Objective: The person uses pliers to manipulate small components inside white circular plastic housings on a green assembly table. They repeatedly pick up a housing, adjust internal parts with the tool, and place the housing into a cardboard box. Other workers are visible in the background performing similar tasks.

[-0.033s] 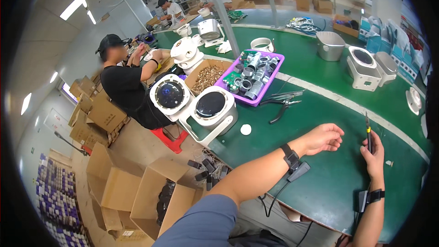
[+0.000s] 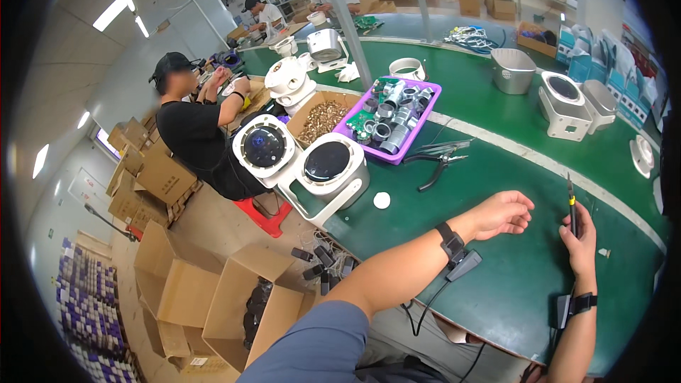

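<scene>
Head view: a slim pointed tool (image 2: 572,214) with a black handle and a yellow band stands nearly upright, tip up, over the right part of the green table (image 2: 496,298). The right hand (image 2: 582,240) grasps its handle between thumb and fingers. To its left, the left hand (image 2: 504,216) is over the table too, its fingers loosely bent and released; whether it touches the surface, I cannot tell. Each wrist wears 1 black strap.

Beyond the left hand lie pliers (image 2: 441,163) with black handles, and farther left, a white disc (image 2: 381,201). Behind the pliers, a purple tray (image 2: 383,157) holds metal cylinders and green circuit boards. Just left of it are brass-coloured parts (image 2: 325,119) in a cardboard box, with 2 white housings (image 2: 328,167) with round black faces in front. Farther left, 1 co-worker (image 2: 195,131) in black sits on a red stool (image 2: 264,218). Open cartons (image 2: 188,291) stand on the floor.
</scene>
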Demonstrator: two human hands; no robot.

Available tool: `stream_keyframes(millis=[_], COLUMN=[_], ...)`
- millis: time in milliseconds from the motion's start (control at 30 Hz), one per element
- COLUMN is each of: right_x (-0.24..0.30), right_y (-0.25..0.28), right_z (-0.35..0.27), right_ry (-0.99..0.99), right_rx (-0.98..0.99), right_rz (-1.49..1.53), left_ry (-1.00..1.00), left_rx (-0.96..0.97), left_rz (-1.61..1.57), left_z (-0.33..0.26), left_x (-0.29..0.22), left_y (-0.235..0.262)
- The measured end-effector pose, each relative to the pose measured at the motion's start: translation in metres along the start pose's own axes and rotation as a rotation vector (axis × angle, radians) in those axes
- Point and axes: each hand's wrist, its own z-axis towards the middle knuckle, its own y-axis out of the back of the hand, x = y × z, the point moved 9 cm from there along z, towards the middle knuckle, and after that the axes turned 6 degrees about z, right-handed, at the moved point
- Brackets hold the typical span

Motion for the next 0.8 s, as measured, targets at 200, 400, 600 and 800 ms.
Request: stream_keyframes(millis=[200,400,600,800], right_x=[-0.0011,-0.0025,-0.0002,-0.0006], right_y=[0.0004,0.0014,-0.0017,-0.0011], right_z=[-0.0002,0.0014,-0.0013,-0.0015], right_ry=[0.013,0.018,0.007,0.019], right_rx=[-0.002,-0.01,-0.002,0.019], right_rz=[0.023,0.03,0.003,0.023], left_ry=[0.021,0.014,0.017,0.012], left_rx=[-0.018,-0.011,-0.014,-0.006], left_rz=[0.0,-0.004,0.002,-0.004], left_z=[0.0003,0.0005,0.0014,0.001], left_x=[0.001,0.0019,0.0024,0.0023], left_y=[0.0004,0.0011,0.0023,0.0021])
